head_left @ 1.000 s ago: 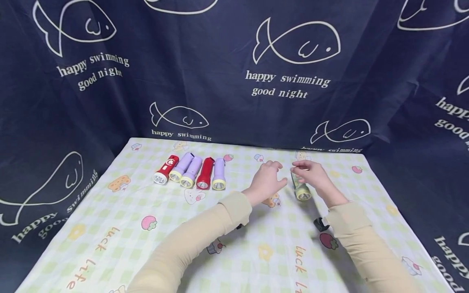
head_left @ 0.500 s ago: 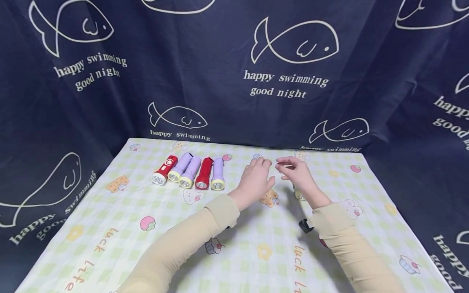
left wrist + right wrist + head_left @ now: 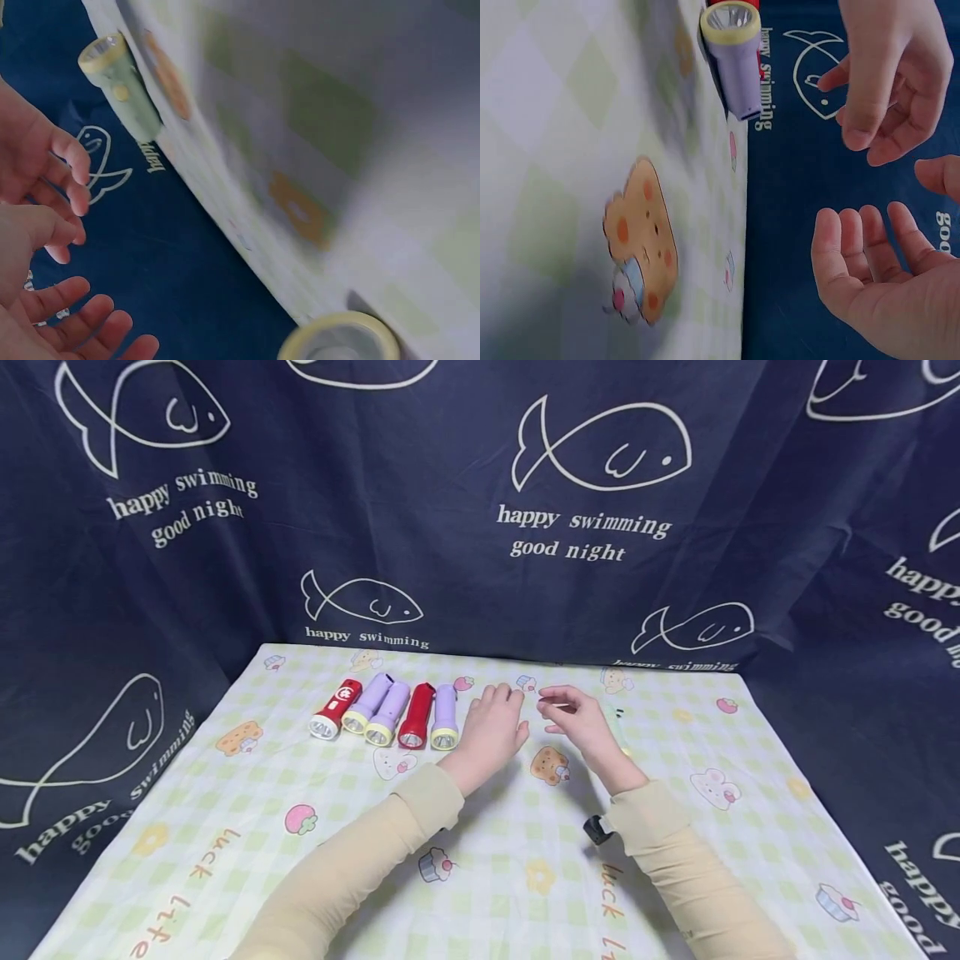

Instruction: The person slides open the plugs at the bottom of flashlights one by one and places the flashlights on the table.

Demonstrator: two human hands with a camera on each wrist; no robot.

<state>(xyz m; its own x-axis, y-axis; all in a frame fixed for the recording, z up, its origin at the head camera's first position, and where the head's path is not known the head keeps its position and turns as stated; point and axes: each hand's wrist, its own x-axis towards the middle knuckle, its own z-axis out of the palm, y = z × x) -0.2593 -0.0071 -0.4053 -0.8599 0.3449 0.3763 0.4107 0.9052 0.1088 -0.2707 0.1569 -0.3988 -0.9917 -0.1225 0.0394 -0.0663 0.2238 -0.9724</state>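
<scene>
Above the table my left hand (image 3: 491, 727) hovers just right of the row of flashlights, its fingers loosely bent around nothing. My right hand (image 3: 581, 718) faces it across a small gap, also holding nothing. Nearest the left hand lies a purple flashlight (image 3: 445, 717) with a yellow head. Further left are a red flashlight (image 3: 415, 718), two purple flashlights (image 3: 388, 714) side by side, and a red flashlight with a white head (image 3: 335, 710). A pale green flashlight (image 3: 124, 90) lies apart, fully seen in the left wrist view; in the head view the right hand mostly hides it.
A checked cloth with printed cartoons covers the table (image 3: 495, 877). Behind it and at the sides hangs a dark blue curtain (image 3: 465, 485) with white fish drawings. A black wrist camera (image 3: 596, 829) sits below the right cuff.
Both hands have moved left together, away from the green flashlight and toward the row. The right hand now covers most of the green one in the head view. The flashlights lie where they were.
</scene>
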